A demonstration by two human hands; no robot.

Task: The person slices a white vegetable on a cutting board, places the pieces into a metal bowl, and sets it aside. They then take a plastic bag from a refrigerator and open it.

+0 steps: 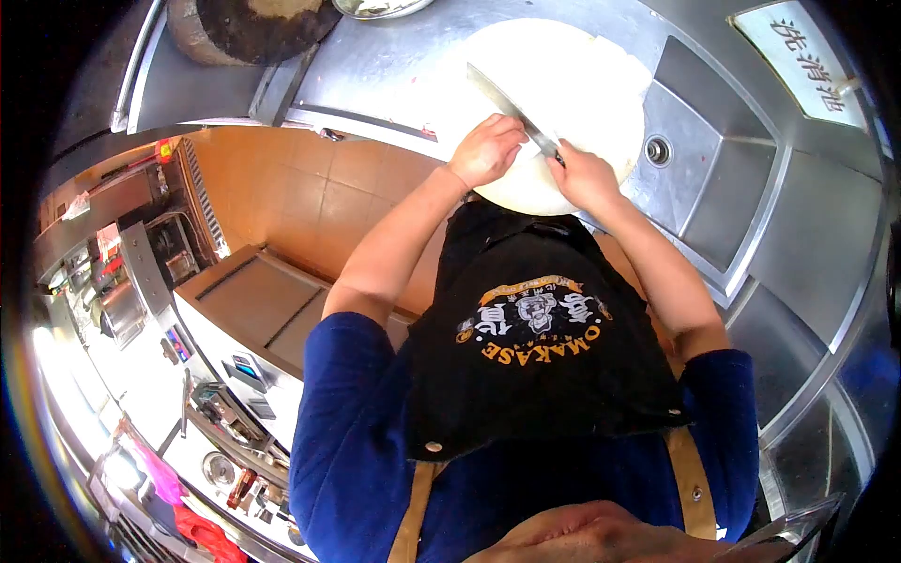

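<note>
- A kitchen seen from above through a very wide lens: a long steel counter [394,70] runs across the top of the view, with orange floor tiles [310,188] below it.
- A round white cutting board [582,75] lies on the counter, its right edge overlapping the rim of a steel sink [699,178] with a drain.
- A cleaver [507,101] lies low over the board, blade pointing up and to the left, handle end toward the person.
- The right hand [580,178] is clenched around the cleaver's handle at the near edge of the board.
- The left hand [486,150] rests just beside the blade, fingers curled under and pressed down on the board; whatever lies beneath it is hidden, so I cannot tell what it grips.
- The two hands sit close together, nearly touching, both over the near part of the board.
- The person wears a blue long-sleeved top [347,441] pushed up above the elbows and a black apron [535,347] with a printed badge.
- A dark, worn wooden chopping block [249,28] sits at the far left end of the counter.
- A sign with characters [807,56] is fixed at the upper right.
- At the lower left stands kitchen equipment [225,375] and cluttered shelves.
</note>
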